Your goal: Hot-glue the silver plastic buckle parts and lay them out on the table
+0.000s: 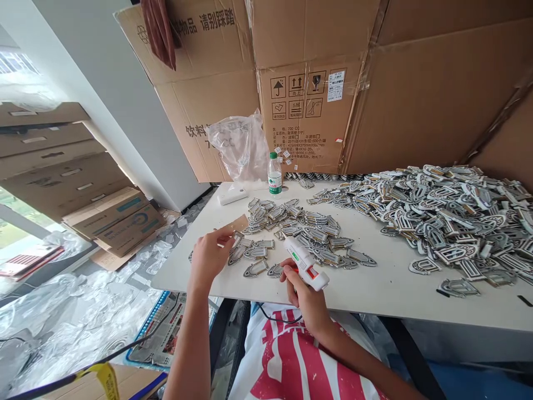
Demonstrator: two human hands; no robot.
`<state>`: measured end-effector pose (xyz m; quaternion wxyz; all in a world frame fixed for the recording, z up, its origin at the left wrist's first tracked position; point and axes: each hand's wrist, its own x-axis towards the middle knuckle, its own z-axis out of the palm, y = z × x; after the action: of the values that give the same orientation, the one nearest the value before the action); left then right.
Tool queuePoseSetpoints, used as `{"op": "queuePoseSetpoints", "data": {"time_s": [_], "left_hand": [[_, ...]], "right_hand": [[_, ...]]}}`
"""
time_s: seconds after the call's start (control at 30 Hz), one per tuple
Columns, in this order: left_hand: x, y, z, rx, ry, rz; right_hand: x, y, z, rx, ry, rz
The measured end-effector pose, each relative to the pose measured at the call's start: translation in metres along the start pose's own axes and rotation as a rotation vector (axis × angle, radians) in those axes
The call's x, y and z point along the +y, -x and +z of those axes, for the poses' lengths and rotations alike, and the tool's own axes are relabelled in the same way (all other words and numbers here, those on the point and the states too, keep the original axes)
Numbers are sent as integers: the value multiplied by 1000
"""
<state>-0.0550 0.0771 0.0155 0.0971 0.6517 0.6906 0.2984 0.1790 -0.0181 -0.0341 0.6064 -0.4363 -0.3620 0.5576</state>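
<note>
A white glue gun (307,263) with a red trigger is gripped in my right hand (310,303), its nozzle pointing up and left over the table. My left hand (210,258) reaches to the near left of the loose pieces, fingers bent and closed at the edge of a small grey arch-shaped frame (236,239); the fingertips are partly hidden. Several similar grey frames (255,253) lie flat between my hands. Beyond the glue gun spreads a loose heap of these frames (314,228). A piece of brown cardboard (239,223) lies beside my left fingers.
A large pile of grey frames (449,211) covers the table's right side. At the back stand a green-capped bottle (275,175), a clear plastic bag (241,147) and a white box (233,196). Tall cardboard (308,122) walls the far edge. A dark cord (278,319) hangs near my lap.
</note>
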Motion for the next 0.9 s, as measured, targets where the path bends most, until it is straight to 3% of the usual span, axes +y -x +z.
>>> {"op": "queuePoseSetpoints", "data": {"time_s": [0.37, 0.7, 0.9], "left_hand": [[-1, -2, 9, -180, -224, -23], [-3, -6, 26, -172, -273, -1], [-3, -12, 34, -108, -206, 101]], "right_hand": [[1, 1, 0, -1, -16, 12], [-3, 1, 1, 26, -27, -4], [-4, 0, 3, 45, -29, -3]]}}
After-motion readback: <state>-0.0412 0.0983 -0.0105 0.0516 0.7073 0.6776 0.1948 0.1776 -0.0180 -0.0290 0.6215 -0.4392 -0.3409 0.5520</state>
